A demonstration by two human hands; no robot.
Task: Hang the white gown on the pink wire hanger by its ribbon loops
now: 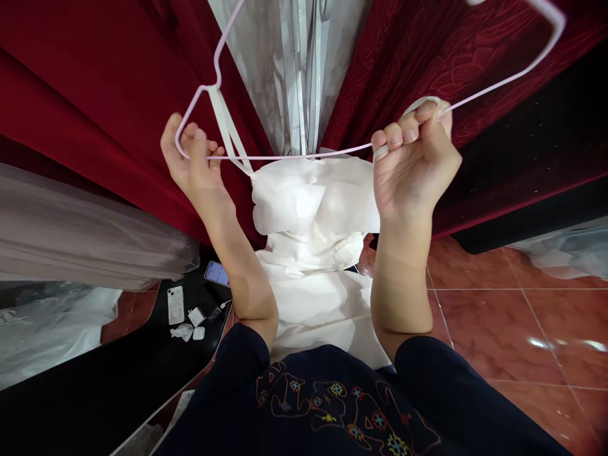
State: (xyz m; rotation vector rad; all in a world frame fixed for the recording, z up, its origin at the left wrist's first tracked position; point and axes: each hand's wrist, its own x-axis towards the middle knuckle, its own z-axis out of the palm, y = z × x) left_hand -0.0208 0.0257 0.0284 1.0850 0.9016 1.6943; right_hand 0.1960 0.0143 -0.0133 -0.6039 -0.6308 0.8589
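Observation:
A pale pink hanger (332, 152) spans the view between my hands. Its lower left corner rests in my left hand (192, 155), whose fingers curl around the bar. My right hand (413, 149) is closed on the bar at the right and also grips a white strap (422, 100). Below the bar hangs a white dress (313, 202), its body trailing down in front of me. Another white strap (230, 133) loops over the hanger's left shoulder notch and runs down to the dress's left top corner. The hanger's top is out of frame.
Dark red curtains (118, 82) and sheer grey-white fabric (270, 57) hang ahead. At lower left, a black bench (118, 367) carries a lit phone (217, 273), a white phone case (175, 305) and a charger (195, 316). Reddish floor tiles (513, 316) lie at right.

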